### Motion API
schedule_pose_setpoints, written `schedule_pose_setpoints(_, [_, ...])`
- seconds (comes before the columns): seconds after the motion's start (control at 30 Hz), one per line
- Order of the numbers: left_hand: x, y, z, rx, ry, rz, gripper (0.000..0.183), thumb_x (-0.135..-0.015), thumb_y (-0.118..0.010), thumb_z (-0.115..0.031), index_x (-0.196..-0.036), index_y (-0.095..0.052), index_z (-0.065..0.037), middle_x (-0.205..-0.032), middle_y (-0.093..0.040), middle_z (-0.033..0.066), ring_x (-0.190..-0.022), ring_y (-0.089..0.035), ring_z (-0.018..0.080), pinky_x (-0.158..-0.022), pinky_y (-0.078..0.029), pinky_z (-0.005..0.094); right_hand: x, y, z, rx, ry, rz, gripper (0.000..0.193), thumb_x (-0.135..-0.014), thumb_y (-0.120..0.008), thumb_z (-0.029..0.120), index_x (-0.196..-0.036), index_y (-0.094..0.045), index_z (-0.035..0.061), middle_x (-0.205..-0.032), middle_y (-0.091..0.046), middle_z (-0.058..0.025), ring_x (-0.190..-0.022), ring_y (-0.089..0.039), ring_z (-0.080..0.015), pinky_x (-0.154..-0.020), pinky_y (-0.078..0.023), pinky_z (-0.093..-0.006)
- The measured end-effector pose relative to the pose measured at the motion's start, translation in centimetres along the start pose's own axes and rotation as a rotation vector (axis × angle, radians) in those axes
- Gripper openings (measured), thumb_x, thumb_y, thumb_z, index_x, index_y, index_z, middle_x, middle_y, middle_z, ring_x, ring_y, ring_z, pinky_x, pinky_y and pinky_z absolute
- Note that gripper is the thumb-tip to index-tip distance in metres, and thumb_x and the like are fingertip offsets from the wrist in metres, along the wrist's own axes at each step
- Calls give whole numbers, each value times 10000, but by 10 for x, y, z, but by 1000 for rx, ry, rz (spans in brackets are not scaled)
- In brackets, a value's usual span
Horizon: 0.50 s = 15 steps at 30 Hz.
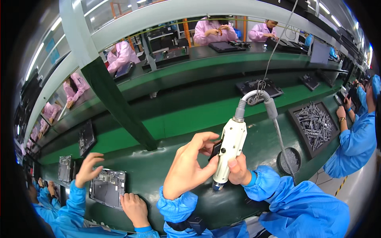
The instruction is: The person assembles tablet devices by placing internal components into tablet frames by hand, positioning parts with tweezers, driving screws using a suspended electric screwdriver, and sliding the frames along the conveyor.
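In front of me a white electric screwdriver (230,146) hangs upright from a coiled wire, its tip pointing down over the green bench. My right hand (238,169) is closed round its lower right side, thumb on the body. From the left, my left hand (189,164) grips it too, with the thumb against the casing and the fingers partly hidden behind. Between these fingers and the casing shows a dark part (215,150); whether it belongs to the screwdriver I cannot tell. A thick grey cable (278,131) loops from the screwdriver's top down to the right.
Right of the cable stand a round bowl of small grey parts (289,160) and a black tray (336,129) of slim grey pieces. A co-worker's hands (135,209) are near an opened device casing (108,188) at left. A dark green post (119,103) rises from the bench.
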<state>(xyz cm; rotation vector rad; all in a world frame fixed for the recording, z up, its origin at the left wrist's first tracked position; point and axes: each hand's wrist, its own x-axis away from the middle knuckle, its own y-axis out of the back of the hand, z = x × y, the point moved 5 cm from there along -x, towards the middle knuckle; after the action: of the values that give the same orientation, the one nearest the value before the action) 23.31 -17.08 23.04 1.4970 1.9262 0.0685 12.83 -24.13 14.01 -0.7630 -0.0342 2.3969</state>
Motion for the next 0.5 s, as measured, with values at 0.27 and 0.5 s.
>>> schedule_pose_setpoints(0.27, [-6, -15, 9, 312, -26, 89, 557, -710, -686, -33, -1212, -446, -33, -843, -567, 22, -774, -516, 98, -746, -449, 267, 0, 14, 10, 107, 111, -94, 617, -847, -490, 510, -1114, -488, -47, -892, -589, -98, -747, -603, -175, -623, -501, -294])
schedule_pose_setpoints(0.5, [-5, -20, 26, 393, 46, 74, 449, -730, -710, -17, -1130, -507, -22, -756, -550, 11, -737, -515, 89, -705, -443, 263, 12, 23, -17, 112, 42, -86, 631, -863, -464, 521, -1117, -466, -56, -767, -581, -92, -656, -597, -156, -544, -489, -276])
